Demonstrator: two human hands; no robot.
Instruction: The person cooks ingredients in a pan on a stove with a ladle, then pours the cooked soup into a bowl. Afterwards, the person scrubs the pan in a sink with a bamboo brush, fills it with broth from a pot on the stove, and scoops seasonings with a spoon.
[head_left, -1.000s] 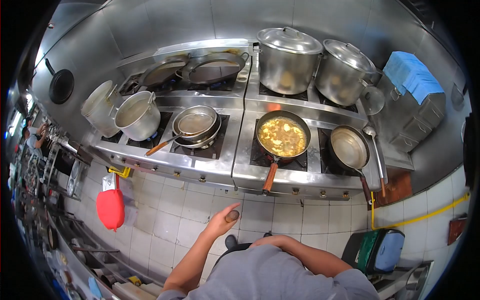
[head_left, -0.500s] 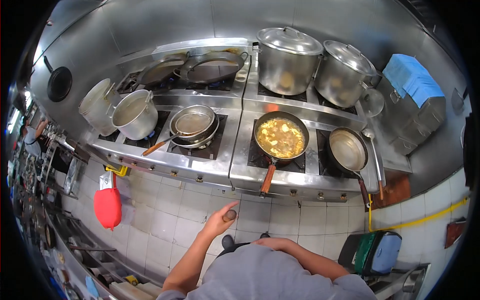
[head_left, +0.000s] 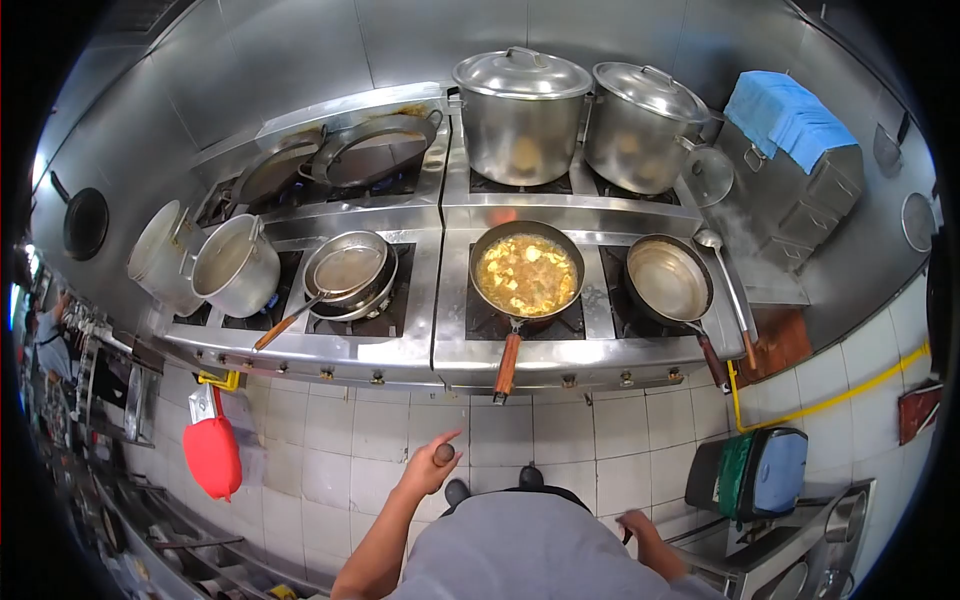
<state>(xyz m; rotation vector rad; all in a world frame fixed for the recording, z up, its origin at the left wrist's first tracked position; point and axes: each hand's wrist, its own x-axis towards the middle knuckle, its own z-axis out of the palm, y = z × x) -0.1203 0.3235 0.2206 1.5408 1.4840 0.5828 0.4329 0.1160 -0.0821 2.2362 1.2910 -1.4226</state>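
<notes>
My left hand (head_left: pixel 428 468) is in front of my body, above the floor and short of the stove. Its fingers close round a brown, round-ended object (head_left: pixel 443 455), seen end-on like a handle; the rest is hidden. One finger points forward. My right hand (head_left: pixel 635 522) is low at my right side, fingers curled and partly hidden, with a dark bit beneath it that I cannot make out. Ahead, a frying pan (head_left: pixel 528 270) of yellow, egg-like pieces in liquid sits on a burner, its wooden handle (head_left: pixel 507 365) toward me.
Right of it stand another pan (head_left: pixel 668 282) and a ladle (head_left: pixel 728 280). Left are a strainer (head_left: pixel 347 268) over a pan and a pot (head_left: pixel 236 264). Lidded stockpots (head_left: pixel 523 125) stand behind. A bin (head_left: pixel 775 473) is at right; a red object (head_left: pixel 212 458) hangs at left.
The view has shifted, so the stove sits further left. My right hand has moved from in front of my waist out to my right side. My left hand still grips the brown object.
</notes>
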